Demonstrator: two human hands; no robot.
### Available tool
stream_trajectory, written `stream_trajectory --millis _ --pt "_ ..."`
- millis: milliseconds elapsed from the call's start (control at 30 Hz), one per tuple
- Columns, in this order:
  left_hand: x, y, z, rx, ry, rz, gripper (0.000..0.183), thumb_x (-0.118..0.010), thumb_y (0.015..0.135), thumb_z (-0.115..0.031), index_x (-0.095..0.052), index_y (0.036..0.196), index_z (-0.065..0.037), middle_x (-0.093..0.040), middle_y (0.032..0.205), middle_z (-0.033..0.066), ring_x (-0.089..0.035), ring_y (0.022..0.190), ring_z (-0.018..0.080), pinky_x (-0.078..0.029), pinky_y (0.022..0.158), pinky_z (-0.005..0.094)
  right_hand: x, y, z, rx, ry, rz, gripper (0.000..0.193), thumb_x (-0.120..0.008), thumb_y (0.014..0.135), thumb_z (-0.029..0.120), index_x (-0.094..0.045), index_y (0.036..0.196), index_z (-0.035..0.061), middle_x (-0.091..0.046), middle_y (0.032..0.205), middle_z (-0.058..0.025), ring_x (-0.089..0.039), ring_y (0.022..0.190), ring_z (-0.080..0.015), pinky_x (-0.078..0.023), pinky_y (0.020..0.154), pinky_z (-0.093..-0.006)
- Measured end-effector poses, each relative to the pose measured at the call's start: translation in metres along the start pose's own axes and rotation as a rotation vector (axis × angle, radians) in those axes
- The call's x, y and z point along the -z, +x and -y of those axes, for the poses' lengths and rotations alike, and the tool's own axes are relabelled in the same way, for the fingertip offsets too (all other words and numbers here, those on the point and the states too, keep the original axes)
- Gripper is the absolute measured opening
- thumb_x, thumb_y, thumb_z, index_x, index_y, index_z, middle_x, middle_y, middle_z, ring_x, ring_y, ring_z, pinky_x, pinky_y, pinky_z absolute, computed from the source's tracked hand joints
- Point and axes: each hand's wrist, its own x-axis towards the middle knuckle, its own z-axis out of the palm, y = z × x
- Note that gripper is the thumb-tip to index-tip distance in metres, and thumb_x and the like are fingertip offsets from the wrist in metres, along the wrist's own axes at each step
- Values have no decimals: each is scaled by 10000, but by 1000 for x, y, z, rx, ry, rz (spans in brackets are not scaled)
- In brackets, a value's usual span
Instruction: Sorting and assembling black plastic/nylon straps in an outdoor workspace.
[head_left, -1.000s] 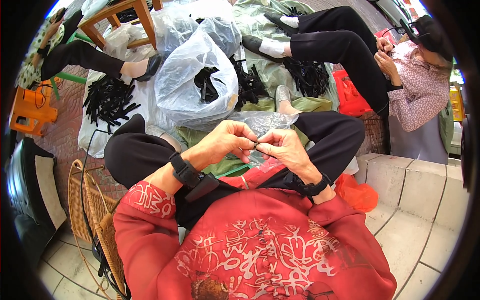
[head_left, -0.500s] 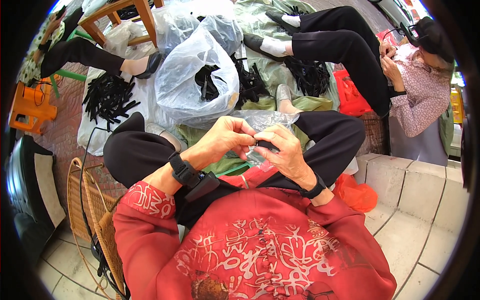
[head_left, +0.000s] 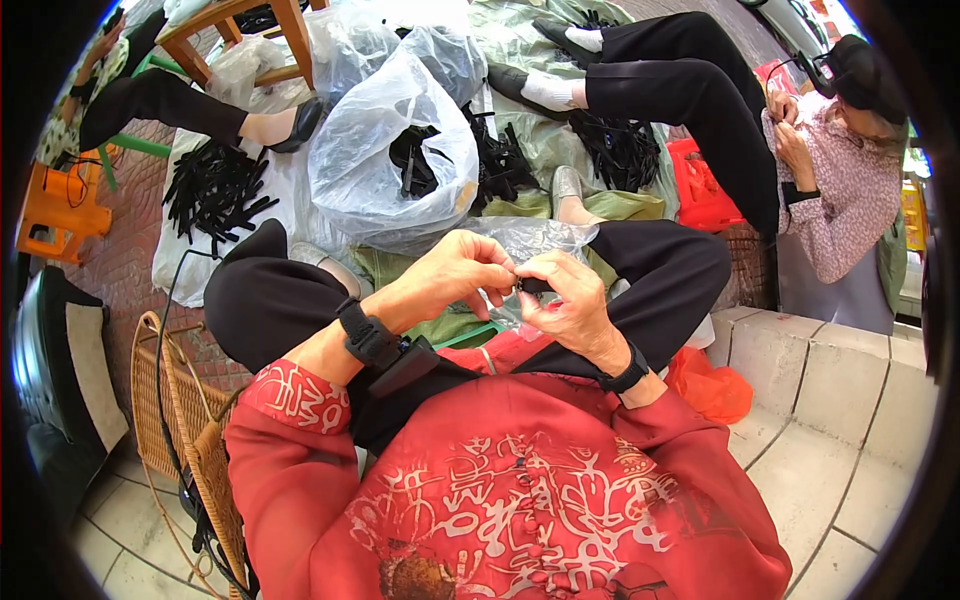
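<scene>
Above my lap both hands meet around a small black piece (head_left: 535,286); its exact kind is too small to make out. My right hand (head_left: 575,302) is closed on it between thumb and fingers. The thumb and forefinger of my left hand (head_left: 462,272) pinch at its left end, and the fingertips hide what they grip there. Just behind the hands lies clear plastic film (head_left: 545,235). Farther off, a cloudy plastic bag (head_left: 345,165) stands with its mouth showing black strips inside.
Piles of black strips (head_left: 215,190) lie on sheets ahead. A wicker basket (head_left: 205,460) stands at my left, an orange stool (head_left: 60,215) beyond it. White tiled steps (head_left: 820,370) and a red plastic bag (head_left: 710,385) are at my right. A co-worker (head_left: 840,180) sits far right.
Both hands have shifted very slightly to the right with the black piece still between them. Far right, the co-worker's hands have moved a little.
</scene>
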Motion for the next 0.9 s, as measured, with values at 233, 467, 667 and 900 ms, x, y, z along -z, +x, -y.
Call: stream_trajectory --millis 233,467,667,900 --pt "3 -3 3 9 -45 41 107 -566 793 -89 -555 837 8 -591 706 51 -571 545 107 -479 507 211 5 -1 0 -15 77 26 272 -636 601 -27 -565 856 36 -565 773 -89 -558 705 -240 -460 629 -306" --pt "5 -5 2 72 -189 113 110 -558 800 -70 -552 877 8 -595 724 66 -582 563 110 -485 492 223 11 0 0 -13 92 19 255 -645 607 -30 -572 845 27 -586 787 -94 -584 691 -220 -476 610 -284" --pt "8 -5 7 53 -199 105 101 -553 801 -63 -558 881 -1 -600 736 74 -587 583 121 -489 499 233 13 0 -1 -5 149 36 233 -642 621 -27 -586 841 27 -590 794 -91 -590 685 -205 -481 603 -277" --pt "5 -3 5 30 -162 108 120 -540 815 -100 -563 890 -9 -608 774 88 -593 602 141 -499 535 252 18 -1 -1 -20 121 88 245 -638 634 -23 -582 867 29 -586 794 -88 -589 683 -204 -482 586 -268"
